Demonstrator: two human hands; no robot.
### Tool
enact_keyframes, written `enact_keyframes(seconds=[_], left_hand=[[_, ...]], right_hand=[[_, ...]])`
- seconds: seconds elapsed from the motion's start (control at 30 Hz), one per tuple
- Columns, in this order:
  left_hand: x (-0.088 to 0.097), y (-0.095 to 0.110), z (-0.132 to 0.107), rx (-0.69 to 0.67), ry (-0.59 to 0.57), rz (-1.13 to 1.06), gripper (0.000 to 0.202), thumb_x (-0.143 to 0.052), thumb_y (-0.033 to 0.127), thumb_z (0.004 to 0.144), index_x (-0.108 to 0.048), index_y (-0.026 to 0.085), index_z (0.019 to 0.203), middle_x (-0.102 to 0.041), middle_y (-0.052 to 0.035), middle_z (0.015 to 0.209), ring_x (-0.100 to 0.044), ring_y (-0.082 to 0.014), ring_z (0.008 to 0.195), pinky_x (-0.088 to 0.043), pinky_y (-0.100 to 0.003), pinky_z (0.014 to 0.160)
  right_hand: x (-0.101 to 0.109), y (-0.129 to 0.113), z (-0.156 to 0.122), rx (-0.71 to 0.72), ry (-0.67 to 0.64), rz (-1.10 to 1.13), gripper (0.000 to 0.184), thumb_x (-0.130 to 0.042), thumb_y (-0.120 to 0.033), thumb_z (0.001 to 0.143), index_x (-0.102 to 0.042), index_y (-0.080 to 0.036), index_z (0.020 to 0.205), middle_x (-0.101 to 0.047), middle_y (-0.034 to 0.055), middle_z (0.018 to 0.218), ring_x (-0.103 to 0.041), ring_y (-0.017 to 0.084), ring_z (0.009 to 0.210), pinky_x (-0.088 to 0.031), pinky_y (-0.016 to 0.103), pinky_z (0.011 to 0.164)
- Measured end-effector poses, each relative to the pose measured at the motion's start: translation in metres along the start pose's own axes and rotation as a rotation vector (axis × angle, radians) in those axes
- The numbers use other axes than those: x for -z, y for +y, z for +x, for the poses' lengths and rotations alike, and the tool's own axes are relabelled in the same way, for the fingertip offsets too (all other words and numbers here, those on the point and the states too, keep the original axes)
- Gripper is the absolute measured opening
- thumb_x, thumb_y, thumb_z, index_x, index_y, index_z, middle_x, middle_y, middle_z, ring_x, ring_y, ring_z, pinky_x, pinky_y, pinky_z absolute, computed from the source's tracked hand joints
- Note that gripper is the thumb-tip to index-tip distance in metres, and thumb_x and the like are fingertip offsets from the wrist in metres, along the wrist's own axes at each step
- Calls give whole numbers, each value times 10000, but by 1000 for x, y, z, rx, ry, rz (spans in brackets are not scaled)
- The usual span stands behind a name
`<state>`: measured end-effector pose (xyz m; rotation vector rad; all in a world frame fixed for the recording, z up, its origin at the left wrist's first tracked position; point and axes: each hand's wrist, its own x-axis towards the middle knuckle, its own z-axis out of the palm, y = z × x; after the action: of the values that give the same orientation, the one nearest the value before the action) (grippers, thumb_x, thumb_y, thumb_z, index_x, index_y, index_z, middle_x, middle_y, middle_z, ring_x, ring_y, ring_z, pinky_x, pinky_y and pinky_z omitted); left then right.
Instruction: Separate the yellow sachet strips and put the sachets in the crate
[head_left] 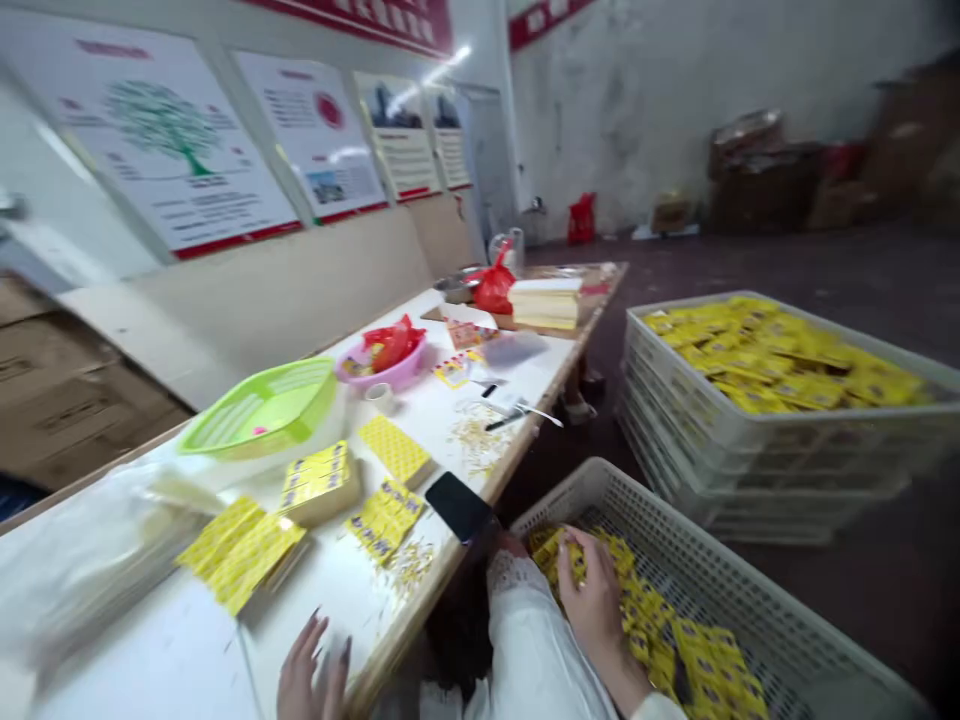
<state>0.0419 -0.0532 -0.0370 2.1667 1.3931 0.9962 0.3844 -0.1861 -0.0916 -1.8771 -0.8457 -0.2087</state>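
Observation:
My left hand (311, 670) is at the near edge of the white table (300, 580), fingers spread, with nothing in it. In the low plastic crate (720, 570) to the right, my right hand (596, 605) reaches down among small yellow packets (709, 650). Its fingers curl around some of these packets, though the fingertips are partly hidden. On the table near my left hand lie stacks of printed yellow sheets (244, 550), a thicker yellow block (319, 480) and a flat sheet of packets (384, 520). A black phone (457, 505) rests at the table edge.
Stacked crates (750, 440) filled with yellow packets stand at right. Farther along the table are a green basket (262, 405), a pink bowl (382, 365), a tape roll (380, 397), paper scraps (480, 435) and a red bag (495, 285). Cardboard boxes (67, 380) stand left.

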Motion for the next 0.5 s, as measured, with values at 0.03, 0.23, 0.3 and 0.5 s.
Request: enact_keyframes(seconds=[0.03,0.23,0.3,0.5], left_hand=[[0,-2,-2,-17,22,-8,489,-464,504,847,-466,199,1230,-436,-136,1347,-427,-329,1248,-458,-529,957],[-6,4,-12,-16,171,-160,497,-490,420,850,-415,194,1287,-414,-139,1370,-429,-293,1258,-482,-470,944],[-10,3,-12,-6,179,-241,485,-492,404,848,-423,188,1277,-442,-142,1347,-442,-285,1249,-478,-460,947],[-26,14,9,195,291,-631,552,-574,556,739,-515,191,1149,-547,-155,1225,-557,-317,1102,-501,-436,858]], right_hand=[[-7,-26,16,80,-44,13,343,-403,-403,904,-520,-171,1127,-600,132,1066,-539,237,1043,-430,414,931],[-53,-148,56,146,-514,-429,700,-632,-421,747,-407,-120,1337,-526,215,1174,-538,359,1055,-444,473,855],[-62,-161,56,147,-522,-459,678,-655,-293,712,-436,-45,1305,-535,267,1127,-583,382,979,-469,465,775],[-65,-147,83,81,-496,-308,657,-660,-251,623,-513,-40,1228,-606,267,1049,-633,380,921,-452,498,821]])
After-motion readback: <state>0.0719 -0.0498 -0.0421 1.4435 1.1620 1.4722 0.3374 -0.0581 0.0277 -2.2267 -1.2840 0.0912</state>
